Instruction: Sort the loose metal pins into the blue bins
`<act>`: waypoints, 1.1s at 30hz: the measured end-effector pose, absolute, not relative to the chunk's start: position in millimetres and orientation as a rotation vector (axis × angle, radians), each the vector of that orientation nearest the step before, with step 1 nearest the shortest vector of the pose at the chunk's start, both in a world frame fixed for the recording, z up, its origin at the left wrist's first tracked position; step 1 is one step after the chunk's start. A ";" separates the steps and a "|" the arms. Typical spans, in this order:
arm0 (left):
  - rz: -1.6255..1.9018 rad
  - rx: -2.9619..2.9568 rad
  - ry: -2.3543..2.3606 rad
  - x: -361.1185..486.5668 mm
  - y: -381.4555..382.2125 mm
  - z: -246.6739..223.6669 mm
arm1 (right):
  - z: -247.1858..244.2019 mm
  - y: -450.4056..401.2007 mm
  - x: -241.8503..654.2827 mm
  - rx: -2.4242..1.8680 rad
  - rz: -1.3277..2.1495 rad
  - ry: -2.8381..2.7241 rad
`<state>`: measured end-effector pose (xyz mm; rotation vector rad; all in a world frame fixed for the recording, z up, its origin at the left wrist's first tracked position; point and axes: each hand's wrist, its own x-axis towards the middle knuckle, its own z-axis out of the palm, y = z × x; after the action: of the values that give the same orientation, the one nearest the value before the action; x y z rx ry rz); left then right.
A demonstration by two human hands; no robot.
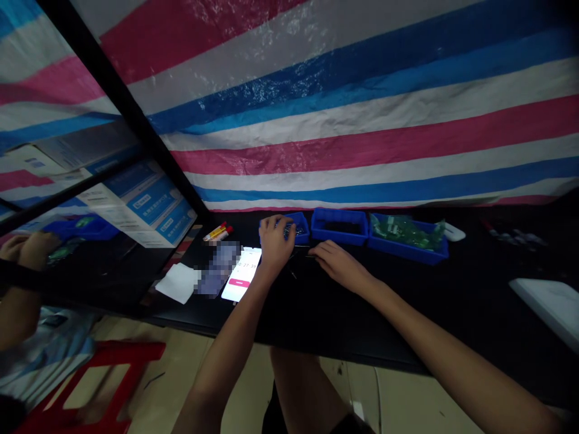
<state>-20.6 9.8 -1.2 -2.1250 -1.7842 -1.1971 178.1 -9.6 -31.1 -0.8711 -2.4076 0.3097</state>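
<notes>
My left hand (277, 244) reaches over the left blue bin (302, 224), its bent fingers somewhat apart and its fingertips among small shiny metal pieces (298, 231). Whether it has picked one up is hidden. Just to the right, my right hand (337, 262) rests low over the black tabletop with thumb and fingers pinched together. A thin, pale, rod-like piece (302, 246) runs from its fingertips toward my left hand; its kind is too small to make out. A few thin bits (292, 274) lie on the table between the hands.
A middle blue bin (339, 235) holds dark parts; a right blue bin (432, 258) holds green bags (402, 232). Left of my hands lie a lit phone (242, 274), white paper (178, 283) and markers (218, 232). A white object (549, 307) sits at right. Another person's hand (34, 248) shows far left.
</notes>
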 end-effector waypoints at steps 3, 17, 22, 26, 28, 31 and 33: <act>-1.219 -2.126 -1.775 -20.7 10.1 -1.2 | -28.8 -8.8 181.5 -0.891 0.241 -2.361; -1.200 -2.144 -1.778 -21.7 11.1 0.5 | -18.1 -8.7 187.8 -0.929 0.192 -2.281; -1.205 -2.146 -1.778 -22.1 10.9 0.4 | -19.4 -9.0 186.5 -0.885 0.288 -2.243; -1.208 -2.138 -1.781 -22.8 11.2 -0.3 | -18.0 -9.3 186.7 -0.875 0.369 -2.253; -1.219 -2.134 -1.774 -22.8 11.5 -0.6 | -16.2 -9.4 187.2 -0.882 0.390 -2.249; -1.231 -2.134 -1.762 -22.7 11.7 -0.7 | -13.3 -10.2 187.7 -0.899 0.422 -2.218; -1.232 -2.139 -1.750 -22.7 11.9 -0.7 | -12.3 -11.2 187.8 -0.914 0.470 -2.191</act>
<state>-22.7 11.9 -0.7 -2.1393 -1.7502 -1.2318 187.8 -11.2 -12.3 -0.9142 -2.1909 0.4696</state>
